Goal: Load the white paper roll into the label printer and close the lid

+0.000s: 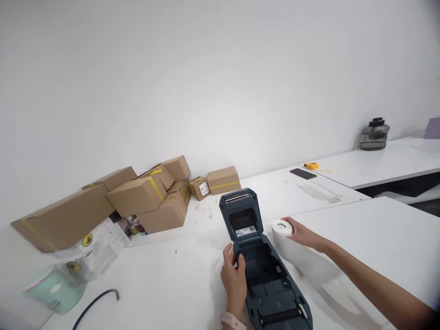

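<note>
A dark blue-grey label printer (264,270) lies on the white table with its lid (240,213) swung up and its inside showing. My left hand (234,279), with a pale pink band at the wrist, grips the printer's left edge near the hinge, thumb and fingers on either side of the rim. To the right of the printer, my right hand (304,233) is closed on a white label roll (282,227), which stands on its side with its core facing up. A long white strip trails from the roll toward me, passing under my right forearm.
Several cardboard boxes (137,195) are stacked along the wall at left. A mint-green tub (57,288) and a black cable (94,300) lie nearer. Farther right are a phone (303,173), a yellow tape measure (311,166) and a dark jug (374,135). A gap separates the right-hand tables.
</note>
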### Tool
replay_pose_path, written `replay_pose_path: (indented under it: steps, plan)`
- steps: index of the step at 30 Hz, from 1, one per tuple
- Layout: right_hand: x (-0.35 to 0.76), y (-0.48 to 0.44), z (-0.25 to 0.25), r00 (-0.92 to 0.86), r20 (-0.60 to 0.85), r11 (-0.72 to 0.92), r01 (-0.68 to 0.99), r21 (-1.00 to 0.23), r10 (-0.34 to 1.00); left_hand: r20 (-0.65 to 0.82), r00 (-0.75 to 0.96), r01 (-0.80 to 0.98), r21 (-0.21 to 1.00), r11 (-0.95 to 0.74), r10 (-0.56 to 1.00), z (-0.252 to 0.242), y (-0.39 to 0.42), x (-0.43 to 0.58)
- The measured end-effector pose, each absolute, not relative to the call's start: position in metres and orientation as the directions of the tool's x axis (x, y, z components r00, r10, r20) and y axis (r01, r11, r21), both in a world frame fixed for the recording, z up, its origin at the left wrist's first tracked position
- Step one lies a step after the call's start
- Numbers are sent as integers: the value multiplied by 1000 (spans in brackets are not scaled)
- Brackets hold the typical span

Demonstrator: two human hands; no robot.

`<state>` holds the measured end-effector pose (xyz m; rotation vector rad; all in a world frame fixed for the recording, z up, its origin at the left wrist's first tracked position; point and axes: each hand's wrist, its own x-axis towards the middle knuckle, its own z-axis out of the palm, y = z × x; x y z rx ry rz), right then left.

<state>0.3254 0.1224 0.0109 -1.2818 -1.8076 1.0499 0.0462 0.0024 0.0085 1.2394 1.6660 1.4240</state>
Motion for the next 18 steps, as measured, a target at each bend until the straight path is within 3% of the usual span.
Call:
replay_pose_path:
  steps: [8, 12, 18]
  plan:
    - [313, 116, -14, -254, 68, 176, 428, -886, 965, 101, -343, 240, 971, -17, 934, 8, 4, 45]
    - [351, 106, -15, -243, 14, 101, 350, -931, 970, 42, -316, 262, 964, 44, 948, 4, 7, 44]
    - [390, 59, -16, -499, -72, 86, 287, -954, 863, 51, -268, 396, 916, 62, 962, 6, 8, 40]
